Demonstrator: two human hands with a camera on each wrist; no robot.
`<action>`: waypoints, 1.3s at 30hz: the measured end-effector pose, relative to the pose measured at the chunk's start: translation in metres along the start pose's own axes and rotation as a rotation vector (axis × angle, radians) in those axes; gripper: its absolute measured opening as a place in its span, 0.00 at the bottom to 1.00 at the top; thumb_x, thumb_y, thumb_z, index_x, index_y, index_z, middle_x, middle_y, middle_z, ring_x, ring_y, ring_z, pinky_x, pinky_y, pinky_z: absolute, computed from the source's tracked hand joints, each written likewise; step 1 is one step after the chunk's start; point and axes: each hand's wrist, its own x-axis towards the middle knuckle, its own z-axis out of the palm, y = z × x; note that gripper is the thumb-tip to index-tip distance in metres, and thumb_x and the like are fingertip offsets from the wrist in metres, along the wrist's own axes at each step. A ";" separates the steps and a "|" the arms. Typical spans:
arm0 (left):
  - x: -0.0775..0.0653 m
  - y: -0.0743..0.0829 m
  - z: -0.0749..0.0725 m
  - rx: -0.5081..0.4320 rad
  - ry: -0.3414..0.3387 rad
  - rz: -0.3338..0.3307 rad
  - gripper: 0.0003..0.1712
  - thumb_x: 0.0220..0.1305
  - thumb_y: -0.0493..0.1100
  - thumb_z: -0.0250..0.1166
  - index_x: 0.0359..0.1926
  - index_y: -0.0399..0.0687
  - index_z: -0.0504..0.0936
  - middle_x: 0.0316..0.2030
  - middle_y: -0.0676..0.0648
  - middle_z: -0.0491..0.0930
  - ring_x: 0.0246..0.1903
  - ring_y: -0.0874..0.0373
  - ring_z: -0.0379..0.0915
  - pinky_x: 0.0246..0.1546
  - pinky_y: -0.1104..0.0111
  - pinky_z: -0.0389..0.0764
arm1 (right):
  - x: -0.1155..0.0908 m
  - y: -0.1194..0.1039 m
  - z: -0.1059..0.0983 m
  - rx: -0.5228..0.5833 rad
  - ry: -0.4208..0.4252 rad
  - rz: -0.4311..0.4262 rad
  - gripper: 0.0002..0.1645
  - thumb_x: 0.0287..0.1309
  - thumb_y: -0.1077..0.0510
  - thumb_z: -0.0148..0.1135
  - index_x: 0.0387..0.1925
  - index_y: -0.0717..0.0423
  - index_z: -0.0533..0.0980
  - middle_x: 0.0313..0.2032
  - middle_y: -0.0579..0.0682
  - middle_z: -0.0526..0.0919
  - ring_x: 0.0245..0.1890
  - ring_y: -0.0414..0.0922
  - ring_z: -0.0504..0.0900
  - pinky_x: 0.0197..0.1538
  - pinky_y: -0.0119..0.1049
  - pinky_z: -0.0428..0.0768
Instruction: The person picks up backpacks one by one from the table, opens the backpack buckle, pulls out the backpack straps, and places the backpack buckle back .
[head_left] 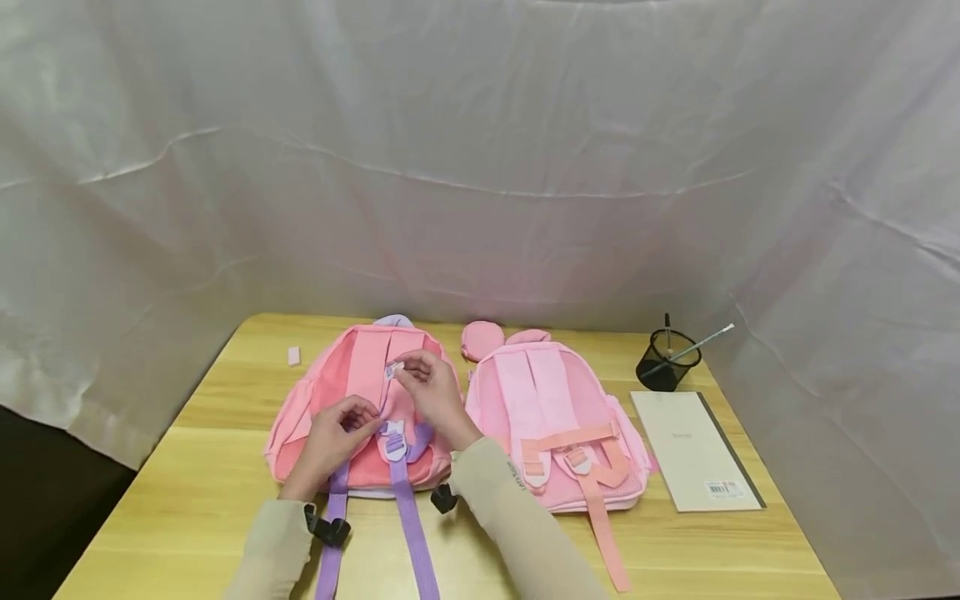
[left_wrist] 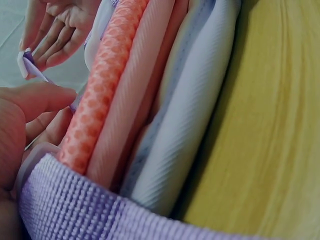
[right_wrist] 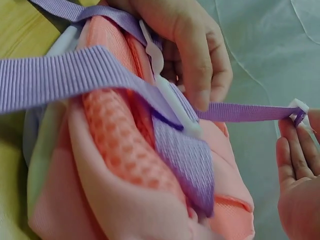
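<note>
A coral backpack (head_left: 367, 367) lies on the table with its shoulder straps facing up. Between my two hands runs a narrow purple strap (right_wrist: 250, 111), stretched taut in the right wrist view. My right hand (head_left: 435, 396) pinches its upper end, where a small white buckle (right_wrist: 299, 106) sits at the fingertips. Lower down, my left hand (head_left: 333, 437) pinches the same strap close to a larger white adjuster buckle (head_left: 393, 442) on the shoulder strap. Wide purple webbing (left_wrist: 75, 195) crosses the left wrist view; two purple tails (head_left: 412, 525) hang toward the front.
Close on the right lies a pink backpack (head_left: 487, 392) with peach straps and a round pink pouch (head_left: 482, 340). Farther right are a notebook (head_left: 686, 450) and a black mesh pen cup (head_left: 660, 375) holding pens. A small pale pink block (head_left: 293, 356) lies at the left.
</note>
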 end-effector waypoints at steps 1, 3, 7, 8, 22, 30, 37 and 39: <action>0.001 0.000 0.000 -0.002 0.003 0.001 0.08 0.62 0.41 0.77 0.38 0.47 0.85 0.32 0.48 0.84 0.31 0.64 0.78 0.35 0.74 0.80 | 0.001 0.001 -0.002 0.000 0.001 -0.004 0.11 0.65 0.72 0.63 0.48 0.74 0.79 0.44 0.70 0.86 0.43 0.45 0.85 0.51 0.30 0.82; 0.001 -0.001 0.001 -0.005 0.008 0.001 0.09 0.61 0.40 0.77 0.39 0.47 0.85 0.32 0.48 0.84 0.31 0.63 0.78 0.35 0.74 0.80 | 0.004 0.007 -0.005 -0.003 -0.011 0.016 0.12 0.66 0.72 0.63 0.49 0.74 0.79 0.47 0.70 0.86 0.45 0.49 0.85 0.52 0.28 0.81; 0.002 -0.003 0.001 -0.002 0.022 0.006 0.10 0.60 0.39 0.78 0.40 0.48 0.85 0.32 0.48 0.84 0.31 0.63 0.79 0.36 0.75 0.80 | 0.010 0.027 -0.010 -0.010 -0.004 0.032 0.12 0.66 0.72 0.62 0.50 0.74 0.79 0.48 0.70 0.86 0.48 0.56 0.85 0.53 0.29 0.82; 0.002 -0.003 0.001 -0.002 0.027 0.011 0.10 0.59 0.38 0.78 0.40 0.48 0.85 0.32 0.48 0.84 0.32 0.63 0.79 0.37 0.75 0.80 | 0.011 0.031 -0.012 -0.014 -0.003 0.036 0.13 0.66 0.72 0.62 0.51 0.73 0.79 0.49 0.70 0.86 0.48 0.56 0.85 0.53 0.30 0.82; -0.002 0.004 -0.007 0.109 0.047 0.061 0.14 0.57 0.34 0.77 0.44 0.48 0.86 0.37 0.48 0.85 0.36 0.59 0.77 0.41 0.74 0.76 | 0.013 0.044 -0.041 0.041 -0.004 0.076 0.15 0.66 0.69 0.66 0.53 0.70 0.80 0.48 0.67 0.86 0.45 0.41 0.84 0.51 0.32 0.85; -0.010 0.000 -0.015 0.155 0.053 0.080 0.17 0.58 0.35 0.77 0.48 0.48 0.86 0.41 0.48 0.86 0.41 0.58 0.78 0.45 0.75 0.76 | 0.012 0.054 -0.050 0.065 -0.030 0.107 0.17 0.64 0.72 0.65 0.55 0.72 0.79 0.49 0.69 0.85 0.45 0.38 0.85 0.52 0.31 0.85; -0.008 -0.001 -0.010 0.183 0.045 0.077 0.15 0.57 0.36 0.77 0.46 0.49 0.87 0.40 0.49 0.85 0.40 0.58 0.75 0.42 0.72 0.74 | 0.011 0.057 -0.058 0.026 -0.027 0.157 0.18 0.64 0.72 0.65 0.55 0.74 0.78 0.52 0.71 0.84 0.51 0.55 0.85 0.54 0.31 0.83; -0.009 -0.001 -0.009 0.189 0.049 0.081 0.15 0.57 0.35 0.77 0.45 0.49 0.87 0.40 0.49 0.85 0.39 0.58 0.74 0.42 0.72 0.74 | 0.010 0.053 -0.060 0.015 -0.038 0.164 0.18 0.63 0.73 0.64 0.54 0.75 0.78 0.52 0.72 0.84 0.53 0.60 0.84 0.56 0.33 0.83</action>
